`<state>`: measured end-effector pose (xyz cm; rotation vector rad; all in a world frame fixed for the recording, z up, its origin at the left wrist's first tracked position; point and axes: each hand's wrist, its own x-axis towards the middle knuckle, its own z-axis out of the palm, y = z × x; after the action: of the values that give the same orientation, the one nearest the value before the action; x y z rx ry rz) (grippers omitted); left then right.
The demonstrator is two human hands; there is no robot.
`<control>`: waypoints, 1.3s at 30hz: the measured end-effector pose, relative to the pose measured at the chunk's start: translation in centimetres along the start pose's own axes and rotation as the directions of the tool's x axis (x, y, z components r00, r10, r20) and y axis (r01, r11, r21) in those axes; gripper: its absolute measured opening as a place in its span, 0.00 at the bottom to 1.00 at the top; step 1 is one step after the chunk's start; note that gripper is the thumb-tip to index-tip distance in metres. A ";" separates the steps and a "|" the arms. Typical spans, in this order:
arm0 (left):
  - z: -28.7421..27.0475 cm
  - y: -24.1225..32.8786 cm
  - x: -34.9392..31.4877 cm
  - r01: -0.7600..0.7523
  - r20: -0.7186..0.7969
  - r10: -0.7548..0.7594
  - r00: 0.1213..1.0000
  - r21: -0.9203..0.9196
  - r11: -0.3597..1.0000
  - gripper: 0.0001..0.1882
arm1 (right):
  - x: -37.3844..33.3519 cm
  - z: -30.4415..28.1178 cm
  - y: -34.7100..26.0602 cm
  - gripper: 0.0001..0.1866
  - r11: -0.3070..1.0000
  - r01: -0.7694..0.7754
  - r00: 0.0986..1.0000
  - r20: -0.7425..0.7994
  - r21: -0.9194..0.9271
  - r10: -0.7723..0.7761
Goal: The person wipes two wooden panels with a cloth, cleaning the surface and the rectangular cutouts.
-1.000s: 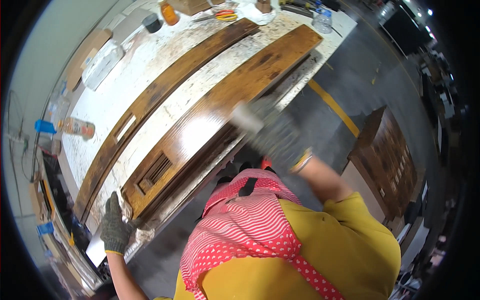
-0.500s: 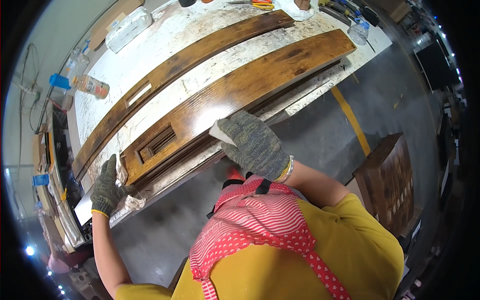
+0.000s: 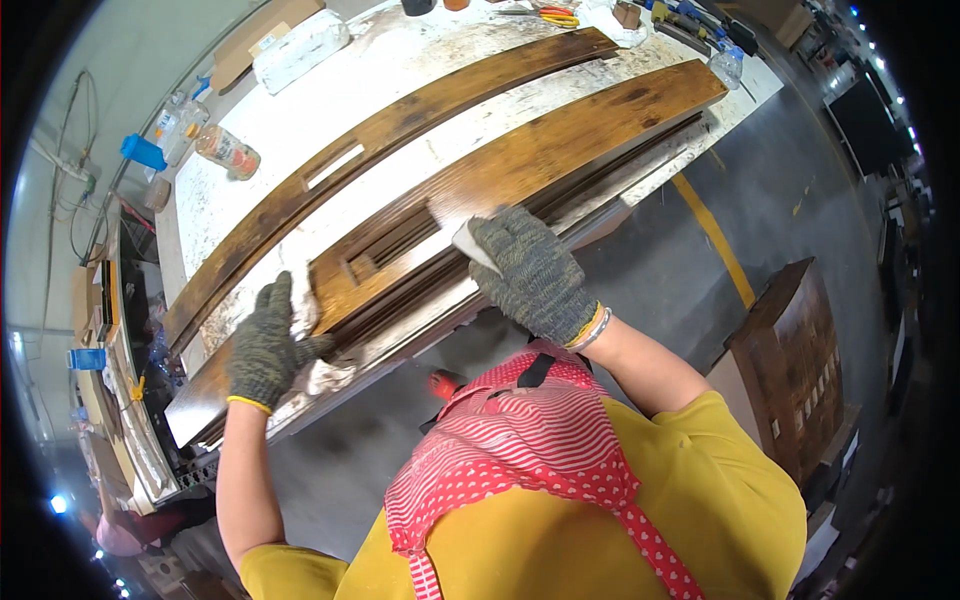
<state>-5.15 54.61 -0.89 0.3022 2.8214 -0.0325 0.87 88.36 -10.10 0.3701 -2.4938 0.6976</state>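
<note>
My left hand (image 3: 266,352), in a grey-green knit glove, presses a crumpled whitish rag (image 3: 304,300) against the near brown wooden board (image 3: 520,150), around its left part. Rag cloth sticks out past the fingers and thumb. My right hand (image 3: 535,275), gloved alike, grips a flat white pad (image 3: 474,246) at the board's front edge, close to the right end of a rectangular slot. What material the pad is made of, I cannot tell. The board has a glossy, dark-streaked stain and lies on further dark wood pieces.
Behind lies a second slotted board (image 3: 400,115) on the stained white tabletop (image 3: 290,130). A bottle (image 3: 228,152), a wrapped white block (image 3: 300,50) and orange-handled pliers (image 3: 558,16) stand or lie farther back. A brown wooden piece (image 3: 790,360) is on the right, beside the floor.
The whole view has shifted, so the table things appear farther right. Against the board, my right hand with the pad has slid left toward the slot. My left hand stays with the rag.
</note>
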 end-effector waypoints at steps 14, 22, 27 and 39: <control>0.5 -24.0 -6.2 -0.136 0.137 0.152 0.979 -0.119 0.984 0.59 | 0.1 5.0 -10.9 0.23 0.990 -0.009 0.994 -0.107 -0.141 -0.006; 1.0 -23.8 -7.2 -0.068 0.058 0.073 0.996 -0.085 0.994 0.55 | 2.0 -0.6 -6.5 0.19 0.956 -0.202 0.970 -0.179 -0.211 0.165; 1.0 -23.6 -6.9 -0.047 0.097 0.058 0.994 -0.109 0.993 0.58 | 0.3 3.2 -8.2 0.22 0.963 -0.046 0.987 -0.160 -0.267 0.003; 1.4 -24.6 -6.9 -0.088 0.060 0.094 0.994 -0.086 0.992 0.54 | 2.5 4.9 -14.1 0.20 0.991 -0.022 0.994 -0.106 -0.134 0.008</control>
<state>-3.50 29.06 -0.38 0.4030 2.7335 0.0930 2.19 73.70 -6.64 0.2586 -2.4292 0.5367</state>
